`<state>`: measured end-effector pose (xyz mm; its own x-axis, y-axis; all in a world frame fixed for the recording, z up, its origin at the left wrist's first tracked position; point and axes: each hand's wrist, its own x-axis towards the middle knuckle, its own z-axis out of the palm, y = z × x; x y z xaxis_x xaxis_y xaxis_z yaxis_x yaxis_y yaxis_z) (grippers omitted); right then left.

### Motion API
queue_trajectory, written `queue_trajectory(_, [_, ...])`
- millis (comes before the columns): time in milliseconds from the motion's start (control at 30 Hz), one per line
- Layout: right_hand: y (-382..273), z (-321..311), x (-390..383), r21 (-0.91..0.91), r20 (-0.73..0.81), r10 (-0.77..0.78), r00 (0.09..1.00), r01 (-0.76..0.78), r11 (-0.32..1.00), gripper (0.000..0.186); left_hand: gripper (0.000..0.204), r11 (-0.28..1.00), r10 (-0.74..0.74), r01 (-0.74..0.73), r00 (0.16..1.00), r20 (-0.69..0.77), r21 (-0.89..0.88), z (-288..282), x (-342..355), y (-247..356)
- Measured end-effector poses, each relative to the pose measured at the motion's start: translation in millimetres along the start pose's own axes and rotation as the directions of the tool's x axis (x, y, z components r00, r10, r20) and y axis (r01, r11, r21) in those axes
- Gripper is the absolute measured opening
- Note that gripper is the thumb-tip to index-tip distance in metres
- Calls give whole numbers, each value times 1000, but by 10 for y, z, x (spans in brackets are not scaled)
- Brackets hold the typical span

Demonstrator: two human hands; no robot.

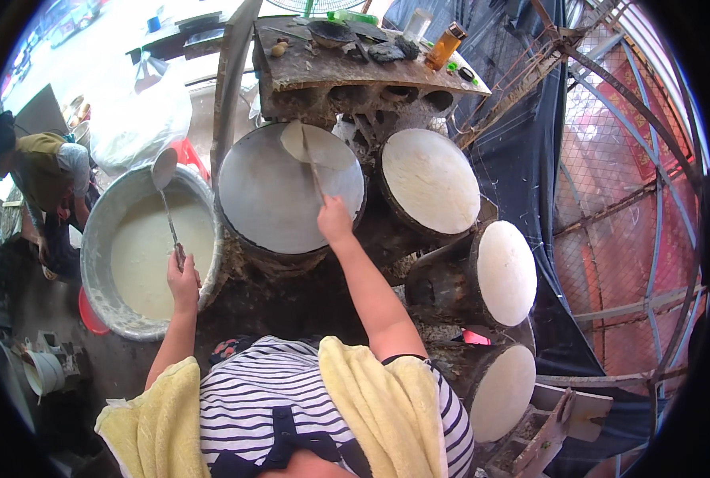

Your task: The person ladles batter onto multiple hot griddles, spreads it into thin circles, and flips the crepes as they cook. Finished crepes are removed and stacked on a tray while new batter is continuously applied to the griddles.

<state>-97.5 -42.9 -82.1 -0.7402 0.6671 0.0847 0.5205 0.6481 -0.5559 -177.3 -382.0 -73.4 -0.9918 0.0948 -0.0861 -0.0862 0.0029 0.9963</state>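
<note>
"The left hand (184, 280)?"

"Wrapped round a long-handled grey metal ladle (164, 169), its bowl at the round grey tub's (94, 239) twelve o'clock."

"The right hand (335, 220)?"

"Gripping a pale round stick-handled paddle (294, 142), at twelve o'clock on the round grey griddle (267, 195)."

- It looked like a makeshift food workshop.
- A tub (97, 248) of pale liquid (149, 267) stood at nine o'clock.
- Sooty, round-topped drums (508, 273) curved from two to five o'clock.
- Wire mesh (590, 151) walled three o'clock.
</note>
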Motion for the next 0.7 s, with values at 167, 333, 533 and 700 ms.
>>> queue_trajectory(167, [-160,107,-184,135,27,-105,994,100,986,21,23,999,-28,29,1000,-11,26,-148,52,-180])
queue_trajectory(333, [-103,-73,-451,12,-33,29,999,-29,1000,25,23,998,-57,57,998,2,29,-175,50,-284])
queue_trajectory(533, [-4,183,-425,206,27,-216,976,206,957,23,23,998,-61,62,998,-31,29,-177,1,-281])
queue_trajectory(700, [103,-82,131,32,41,-67,997,66,997,21,18,995,-69,77,989,-128,57,-260,-163,-343])
